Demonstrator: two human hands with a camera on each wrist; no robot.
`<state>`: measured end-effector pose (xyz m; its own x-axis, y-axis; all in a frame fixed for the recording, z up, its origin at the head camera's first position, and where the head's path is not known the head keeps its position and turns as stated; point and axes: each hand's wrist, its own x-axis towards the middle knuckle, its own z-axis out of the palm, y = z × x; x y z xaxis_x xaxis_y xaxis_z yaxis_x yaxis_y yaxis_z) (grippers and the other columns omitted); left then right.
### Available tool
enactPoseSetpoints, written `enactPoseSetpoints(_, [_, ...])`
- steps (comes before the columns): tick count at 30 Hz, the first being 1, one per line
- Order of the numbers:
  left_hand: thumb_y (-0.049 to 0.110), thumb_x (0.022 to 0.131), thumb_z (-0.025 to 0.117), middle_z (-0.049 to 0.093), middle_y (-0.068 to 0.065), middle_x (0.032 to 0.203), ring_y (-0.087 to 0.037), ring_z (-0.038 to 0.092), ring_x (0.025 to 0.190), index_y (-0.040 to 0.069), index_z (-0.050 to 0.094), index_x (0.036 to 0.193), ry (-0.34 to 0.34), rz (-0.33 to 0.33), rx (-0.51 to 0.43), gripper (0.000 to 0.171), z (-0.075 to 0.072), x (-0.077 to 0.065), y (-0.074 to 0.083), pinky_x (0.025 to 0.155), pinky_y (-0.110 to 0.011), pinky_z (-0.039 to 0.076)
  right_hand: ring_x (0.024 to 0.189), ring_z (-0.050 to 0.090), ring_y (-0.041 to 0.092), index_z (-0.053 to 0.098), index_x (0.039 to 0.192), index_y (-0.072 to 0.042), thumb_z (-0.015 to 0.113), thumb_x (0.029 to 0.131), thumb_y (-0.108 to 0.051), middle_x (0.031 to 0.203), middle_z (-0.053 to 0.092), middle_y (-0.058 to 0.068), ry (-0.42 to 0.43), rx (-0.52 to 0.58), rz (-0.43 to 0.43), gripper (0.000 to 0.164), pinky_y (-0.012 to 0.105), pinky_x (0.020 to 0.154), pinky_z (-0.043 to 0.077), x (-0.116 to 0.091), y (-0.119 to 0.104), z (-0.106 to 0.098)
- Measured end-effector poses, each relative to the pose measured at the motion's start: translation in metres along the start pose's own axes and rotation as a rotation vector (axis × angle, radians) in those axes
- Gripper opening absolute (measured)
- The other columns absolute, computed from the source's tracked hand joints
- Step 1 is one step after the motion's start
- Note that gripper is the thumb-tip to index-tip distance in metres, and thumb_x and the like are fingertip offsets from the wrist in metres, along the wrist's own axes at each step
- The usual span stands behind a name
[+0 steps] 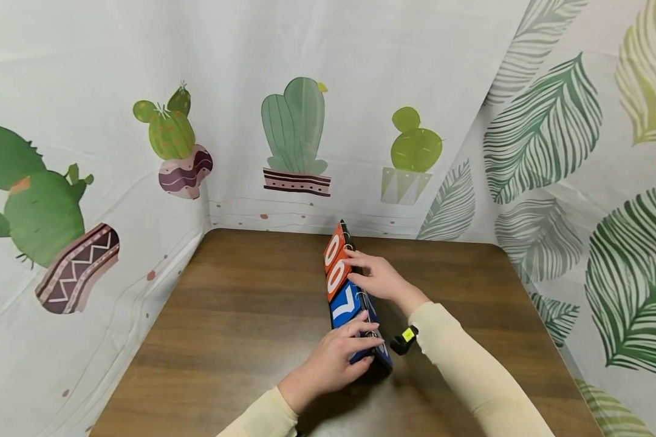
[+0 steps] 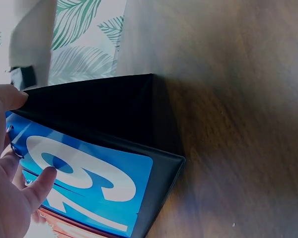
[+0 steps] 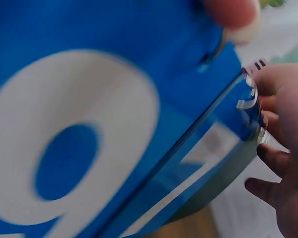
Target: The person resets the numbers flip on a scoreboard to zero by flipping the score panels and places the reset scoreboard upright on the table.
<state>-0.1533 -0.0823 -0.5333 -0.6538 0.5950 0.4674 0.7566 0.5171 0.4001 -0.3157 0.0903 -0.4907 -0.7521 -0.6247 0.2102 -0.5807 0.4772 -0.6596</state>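
Observation:
A flip scoreboard (image 1: pixel 343 306) stands tent-like on the table, its long side running away from me. Its left side bears two red cards with white zeros toward the far end and blue number cards nearer me. At the near end my left hand (image 1: pixel 336 358) grips the top edge, fingers reaching across it. In the left wrist view, that hand (image 2: pixel 10 173) has digits on both sides of the edge, beside a blue card (image 2: pixel 84 158). Further along, my right hand (image 1: pixel 379 276) rests with extended fingers on the top edge by the binding rings (image 3: pixel 251 94).
A brown wood-grain table (image 1: pixel 240 315) lies under the scoreboard. Behind it hangs a white curtain (image 1: pixel 229 145) printed with cacti, and a leaf-print curtain (image 1: pixel 546 152) covers the right side. A small black device (image 1: pixel 403 341) sits at my right wrist.

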Motion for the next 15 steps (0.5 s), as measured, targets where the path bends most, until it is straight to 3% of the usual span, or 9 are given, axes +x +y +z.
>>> enactPoseSetpoints(3, [0.025, 0.094, 0.074, 0.060, 0.004, 0.146, -0.029, 0.047, 0.149, 0.026, 0.072, 0.130, 0.001, -0.001, 0.015, 0.036, 0.001, 0.000, 0.001, 0.113, -0.047, 0.049, 0.140, 0.055, 0.034, 0.056, 0.149, -0.013, 0.065, 0.101, -0.024, 0.157, 0.052, 0.011, 0.063, 0.222, 0.074, 0.050, 0.054, 0.104, 0.054, -0.016, 0.015, 0.007])
enactPoseSetpoints(5, [0.025, 0.095, 0.074, 0.060, 0.004, 0.146, -0.029, 0.047, 0.148, 0.026, 0.072, 0.130, 0.000, -0.004, 0.017, 0.036, 0.001, 0.000, 0.001, 0.113, -0.047, 0.049, 0.134, 0.060, 0.034, 0.056, 0.149, -0.012, 0.064, 0.102, -0.026, 0.151, 0.058, 0.013, 0.101, 0.302, 0.110, 0.049, 0.052, 0.105, 0.054, -0.025, 0.026, 0.012])
enactPoseSetpoints(10, [0.025, 0.094, 0.075, 0.061, 0.004, 0.146, -0.029, 0.047, 0.149, 0.024, 0.073, 0.129, 0.004, -0.017, 0.005, 0.035, 0.001, 0.000, 0.002, 0.113, -0.048, 0.049, 0.116, 0.069, 0.026, 0.068, 0.132, -0.006, 0.062, 0.104, -0.026, 0.130, 0.072, 0.015, 0.164, 0.316, 0.205, 0.035, 0.043, 0.102, 0.055, -0.042, 0.051, 0.029])
enactPoseSetpoints(15, [0.023, 0.094, 0.075, 0.061, 0.004, 0.145, -0.027, 0.046, 0.149, 0.023, 0.074, 0.128, 0.013, -0.021, -0.005, 0.034, 0.002, 0.001, 0.003, 0.113, -0.048, 0.049, 0.101, 0.064, 0.017, 0.072, 0.118, -0.001, 0.063, 0.103, -0.025, 0.115, 0.073, 0.017, 0.194, 0.377, 0.359, 0.029, 0.034, 0.095, 0.050, -0.052, 0.072, 0.049])
